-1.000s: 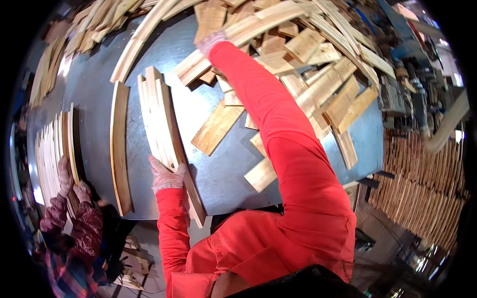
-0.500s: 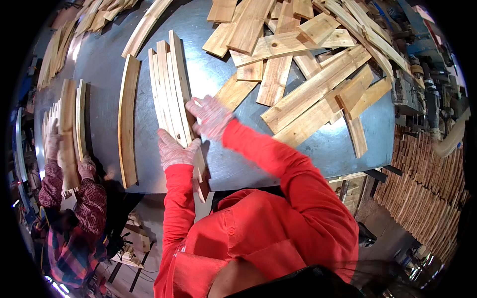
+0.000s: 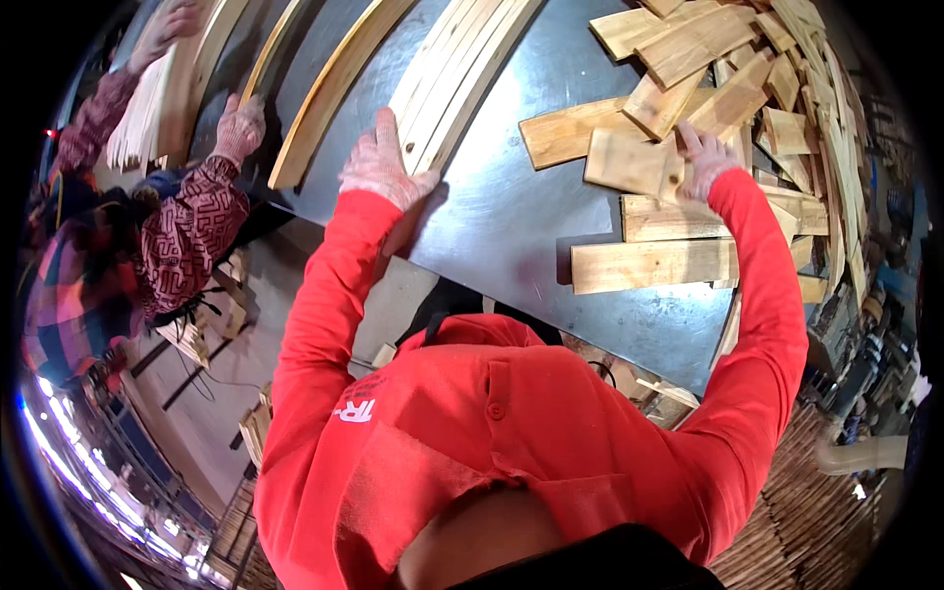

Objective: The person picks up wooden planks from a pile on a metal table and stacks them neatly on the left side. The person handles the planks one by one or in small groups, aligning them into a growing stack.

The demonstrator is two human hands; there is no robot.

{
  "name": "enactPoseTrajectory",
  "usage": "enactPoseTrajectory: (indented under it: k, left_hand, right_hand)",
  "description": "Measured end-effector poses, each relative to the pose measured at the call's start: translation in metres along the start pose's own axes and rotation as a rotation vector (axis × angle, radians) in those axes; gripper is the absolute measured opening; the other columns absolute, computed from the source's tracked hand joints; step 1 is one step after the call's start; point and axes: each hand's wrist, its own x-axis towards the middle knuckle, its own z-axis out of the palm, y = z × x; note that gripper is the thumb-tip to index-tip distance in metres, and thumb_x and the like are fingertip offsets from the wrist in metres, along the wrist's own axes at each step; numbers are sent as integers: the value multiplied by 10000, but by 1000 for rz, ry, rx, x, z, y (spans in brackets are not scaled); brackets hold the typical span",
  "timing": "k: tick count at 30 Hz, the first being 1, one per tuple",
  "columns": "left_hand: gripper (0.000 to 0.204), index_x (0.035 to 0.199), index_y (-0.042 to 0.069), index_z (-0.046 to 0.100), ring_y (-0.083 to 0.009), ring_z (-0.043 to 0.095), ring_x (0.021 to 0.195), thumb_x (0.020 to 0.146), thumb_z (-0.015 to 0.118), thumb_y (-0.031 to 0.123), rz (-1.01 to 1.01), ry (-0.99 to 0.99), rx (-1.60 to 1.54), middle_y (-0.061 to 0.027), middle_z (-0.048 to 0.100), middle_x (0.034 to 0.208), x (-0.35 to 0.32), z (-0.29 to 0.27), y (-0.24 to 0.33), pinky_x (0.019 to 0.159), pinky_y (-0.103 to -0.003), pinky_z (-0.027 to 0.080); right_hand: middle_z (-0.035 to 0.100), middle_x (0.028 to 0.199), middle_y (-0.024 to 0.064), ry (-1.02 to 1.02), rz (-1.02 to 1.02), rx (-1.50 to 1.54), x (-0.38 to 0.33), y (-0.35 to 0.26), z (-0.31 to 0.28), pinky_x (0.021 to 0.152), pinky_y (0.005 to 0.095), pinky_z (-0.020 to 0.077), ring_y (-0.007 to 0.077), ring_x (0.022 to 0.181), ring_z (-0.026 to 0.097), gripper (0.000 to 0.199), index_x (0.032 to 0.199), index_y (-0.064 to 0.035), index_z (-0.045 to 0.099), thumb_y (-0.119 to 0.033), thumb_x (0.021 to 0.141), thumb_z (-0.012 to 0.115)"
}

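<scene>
I wear a red long-sleeved top and pale knit gloves. My left hand (image 3: 379, 162) lies flat on the near end of a bundle of curved wooden slats (image 3: 464, 69) on a grey metal table (image 3: 511, 226). My right hand (image 3: 706, 157) reaches out to a short flat wooden board (image 3: 629, 162) in a loose heap of boards (image 3: 728, 88), its fingers on the board's right edge. Whether the fingers grip it or only touch it cannot be made out.
At the left another person in a patterned red sleeve (image 3: 187, 226) has gloved hands on more curved slats (image 3: 147, 98). A single curved slat (image 3: 334, 84) lies between us. Stacked wood (image 3: 846, 531) fills the floor at lower right.
My right hand has left the slat bundle and swung right to the heap of short boards. My left hand stays on the bundle's near end. The view has shifted closer.
</scene>
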Motion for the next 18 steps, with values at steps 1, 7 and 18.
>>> enactPoseTrajectory:
  k: [1,7,18]
  left_hand:
    - [1030,1437,61,245,-412,519,1144,649,742,501,5,-22,-12,-247,522,1218,4,8,-4,951,-482,440]
    - [1162,1499,65,151,-375,448,1260,636,745,568,-68,26,55,-221,395,1406,-17,10,-27,1019,-482,388]
    - [1171,1455,14,268,-443,357,1315,609,701,698,177,218,-13,-301,291,1464,-26,15,-34,1075,-487,308]
  right_hand:
    - [360,1443,211,43,-17,85,1,10,20,1091,461,323,383,1357,330,1199,1508,-155,108,-402,585,833]
    - [484,1339,211,176,-238,-160,-42,-36,34,1021,476,406,369,1224,494,1221,1522,-157,31,-480,639,811]
    - [667,1048,220,278,-21,669,70,-213,-106,832,416,504,315,1014,641,456,1109,-8,642,-392,939,464]
